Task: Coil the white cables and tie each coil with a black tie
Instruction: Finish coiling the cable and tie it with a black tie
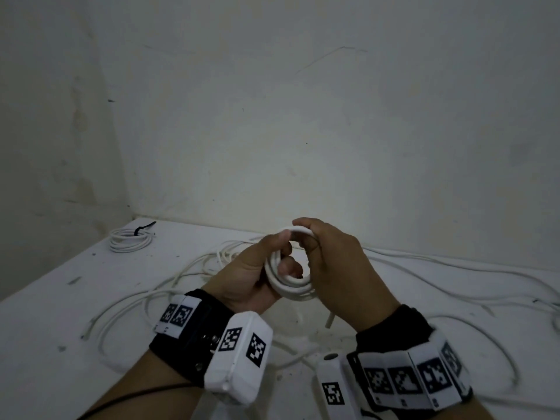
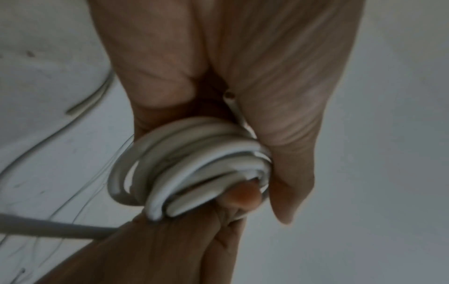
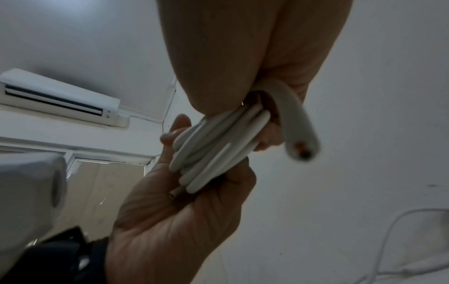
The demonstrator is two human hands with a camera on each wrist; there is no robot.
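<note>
Above the table both hands hold a small coil of thick white cable. My left hand grips its left side, thumb on top and fingers curled through the loops. My right hand closes over the top and right side of the coil. The cable's cut end, with copper showing, sticks out past the right palm and hangs below the wrist. At the back left lies a finished thin-cable coil bound by a black tie. No loose tie is in view.
Loose white cables sprawl over the white table, and more cables run off to the right. A wall corner closes the table at the back and left. An air conditioner hangs on a wall.
</note>
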